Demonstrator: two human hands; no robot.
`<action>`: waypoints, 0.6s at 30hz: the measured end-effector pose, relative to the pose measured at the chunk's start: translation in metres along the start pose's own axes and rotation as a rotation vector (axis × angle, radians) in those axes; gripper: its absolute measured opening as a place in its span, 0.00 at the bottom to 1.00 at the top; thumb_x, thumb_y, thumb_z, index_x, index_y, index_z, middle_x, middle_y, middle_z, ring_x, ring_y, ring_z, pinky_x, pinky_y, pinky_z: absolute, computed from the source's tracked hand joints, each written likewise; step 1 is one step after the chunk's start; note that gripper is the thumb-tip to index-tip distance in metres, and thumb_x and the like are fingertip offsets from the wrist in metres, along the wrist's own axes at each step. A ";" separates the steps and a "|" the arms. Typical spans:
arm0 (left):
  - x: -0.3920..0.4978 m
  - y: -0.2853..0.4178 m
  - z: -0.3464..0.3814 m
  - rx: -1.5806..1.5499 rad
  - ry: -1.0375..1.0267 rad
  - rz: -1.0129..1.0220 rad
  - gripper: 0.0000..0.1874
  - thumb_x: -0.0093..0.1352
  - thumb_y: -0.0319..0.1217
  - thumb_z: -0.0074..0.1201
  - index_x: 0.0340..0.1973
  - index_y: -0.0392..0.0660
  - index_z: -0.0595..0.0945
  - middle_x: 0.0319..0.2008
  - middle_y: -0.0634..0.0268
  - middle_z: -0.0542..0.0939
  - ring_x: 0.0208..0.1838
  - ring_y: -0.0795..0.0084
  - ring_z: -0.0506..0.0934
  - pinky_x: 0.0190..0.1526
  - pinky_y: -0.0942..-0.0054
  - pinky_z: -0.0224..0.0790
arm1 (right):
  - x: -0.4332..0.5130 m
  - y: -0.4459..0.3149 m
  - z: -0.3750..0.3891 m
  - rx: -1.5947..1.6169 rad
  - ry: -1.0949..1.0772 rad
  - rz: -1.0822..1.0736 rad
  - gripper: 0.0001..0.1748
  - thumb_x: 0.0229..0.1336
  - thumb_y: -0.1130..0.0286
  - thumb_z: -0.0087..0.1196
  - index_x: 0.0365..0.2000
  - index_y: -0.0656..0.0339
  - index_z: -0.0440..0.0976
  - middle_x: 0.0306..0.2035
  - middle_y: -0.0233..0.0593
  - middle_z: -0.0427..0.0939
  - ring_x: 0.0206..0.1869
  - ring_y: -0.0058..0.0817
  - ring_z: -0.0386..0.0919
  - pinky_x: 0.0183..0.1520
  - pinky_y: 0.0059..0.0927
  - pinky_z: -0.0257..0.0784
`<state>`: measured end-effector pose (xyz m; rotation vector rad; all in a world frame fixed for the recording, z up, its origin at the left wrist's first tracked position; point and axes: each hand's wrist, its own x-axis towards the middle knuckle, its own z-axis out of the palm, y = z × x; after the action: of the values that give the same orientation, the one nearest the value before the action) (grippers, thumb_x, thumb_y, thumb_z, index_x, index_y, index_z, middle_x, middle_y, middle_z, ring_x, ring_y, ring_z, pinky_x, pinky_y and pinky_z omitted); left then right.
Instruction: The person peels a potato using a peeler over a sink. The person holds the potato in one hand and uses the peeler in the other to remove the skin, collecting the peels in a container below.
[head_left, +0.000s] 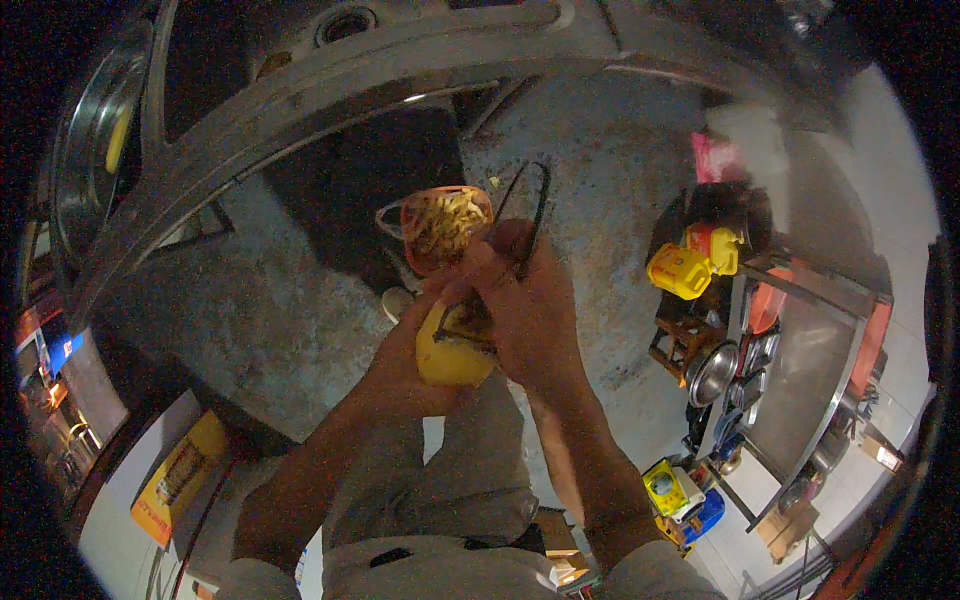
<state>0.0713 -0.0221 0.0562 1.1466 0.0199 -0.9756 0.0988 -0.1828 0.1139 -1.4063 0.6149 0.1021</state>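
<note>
My left hand (409, 349) is wrapped around a rounded, pale yellow fruit or vegetable (454, 360) with a smooth surface. My right hand (525, 300) grips a thin dark tool with a looped handle (541, 187), which sticks out beyond the fingers. A dark bar, seemingly part of that tool, crosses the yellow piece; my fingers hide how they touch. Beyond the hands, lower down, an orange plastic container (409, 240) with a pale loop handle holds many yellowish strips or peelings.
A grey metal frame (300, 127) curves across the far side. Yellow jugs (679, 271) stand to the right, near a metal bowl (712, 373) and a metal-framed table (795, 382). A board with an orange panel (180, 476) stands at left. Worn concrete floor (600, 187) lies below.
</note>
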 end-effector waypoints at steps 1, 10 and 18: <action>-0.001 0.000 0.001 -0.006 0.004 -0.029 0.55 0.49 0.28 0.74 0.69 0.44 0.58 0.61 0.58 0.72 0.62 0.65 0.73 0.61 0.63 0.69 | 0.001 0.003 -0.001 0.028 0.003 0.013 0.13 0.65 0.63 0.57 0.39 0.63 0.70 0.30 0.35 0.79 0.30 0.23 0.79 0.36 0.26 0.77; -0.003 0.000 0.001 0.131 -0.016 0.080 0.57 0.46 0.28 0.76 0.68 0.45 0.57 0.61 0.58 0.71 0.63 0.64 0.72 0.62 0.63 0.69 | -0.001 -0.006 0.003 0.534 0.208 0.232 0.12 0.68 0.63 0.53 0.32 0.60 0.69 0.26 0.37 0.77 0.30 0.33 0.81 0.36 0.35 0.79; -0.005 0.005 -0.014 0.542 0.021 0.208 0.56 0.42 0.33 0.78 0.66 0.44 0.63 0.57 0.55 0.72 0.60 0.58 0.74 0.60 0.60 0.69 | 0.024 0.039 -0.008 0.511 0.274 0.158 0.12 0.68 0.63 0.53 0.35 0.62 0.73 0.30 0.41 0.80 0.32 0.32 0.81 0.39 0.38 0.80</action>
<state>0.0774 -0.0077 0.0556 1.6176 -0.3596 -0.8015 0.1000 -0.1895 0.0681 -0.8800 0.9067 -0.1195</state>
